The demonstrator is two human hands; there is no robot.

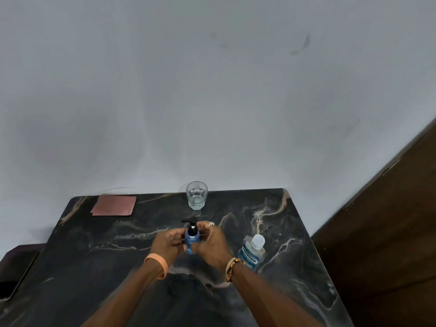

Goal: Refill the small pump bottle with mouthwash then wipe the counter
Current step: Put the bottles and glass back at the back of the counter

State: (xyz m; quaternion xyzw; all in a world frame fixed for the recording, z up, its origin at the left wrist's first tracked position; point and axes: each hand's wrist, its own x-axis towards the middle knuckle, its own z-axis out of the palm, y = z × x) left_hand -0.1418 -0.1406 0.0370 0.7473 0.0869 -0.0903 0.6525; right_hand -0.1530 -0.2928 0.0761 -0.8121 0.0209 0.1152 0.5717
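The small blue pump bottle [192, 238] with a black pump head stands upright at the middle of the dark marble counter [94, 256]. My left hand [168, 243] grips its body from the left. My right hand [212, 241] holds it from the right, with the fingers curled up near the pump collar. A mouthwash bottle [252, 252] with pale blue liquid and a whitish cap stands to the right of my right wrist, apart from both hands. A folded pinkish-brown cloth [114, 205] lies at the counter's far left corner.
A clear drinking glass [196, 195] holding a little clear liquid stands at the back edge against the grey wall. A brown wooden panel [389, 232] runs along the right side. A dark surface with a dark flat object [9, 289] sits at the lower left.
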